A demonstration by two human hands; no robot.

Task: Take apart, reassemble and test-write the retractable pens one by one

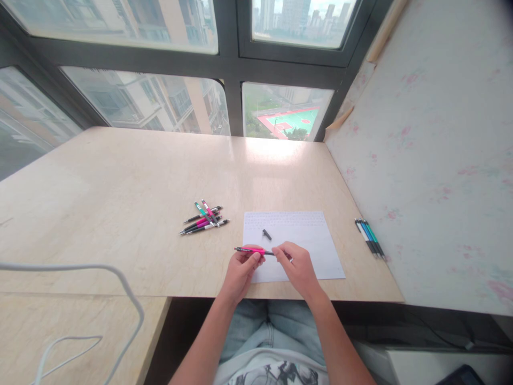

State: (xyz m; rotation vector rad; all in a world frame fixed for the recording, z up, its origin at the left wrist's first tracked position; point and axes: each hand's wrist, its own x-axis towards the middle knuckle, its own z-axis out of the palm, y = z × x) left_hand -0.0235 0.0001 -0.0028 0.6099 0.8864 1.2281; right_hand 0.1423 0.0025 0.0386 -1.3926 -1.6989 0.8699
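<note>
A pink and black pen point(253, 249) lies level between my two hands, above the near part of a white sheet of paper point(312, 246). My left hand point(243, 267) grips its pink barrel between thumb and fingers. At the pen's right end, the fingers of my right hand point(293, 262) are pinched around the dark tip. A small black piece, perhaps a pen cap point(266, 234), rests on the paper just beyond my hands. Faint rows of writing run along the paper's far edge.
Left of the paper lies a loose pile of several pens point(204, 219). Several more pens point(369, 238) sit side by side near the floral wall point(433, 176). A white cable point(120, 278) loops over the wooden table point(120, 187) at lower left. Windows stand behind.
</note>
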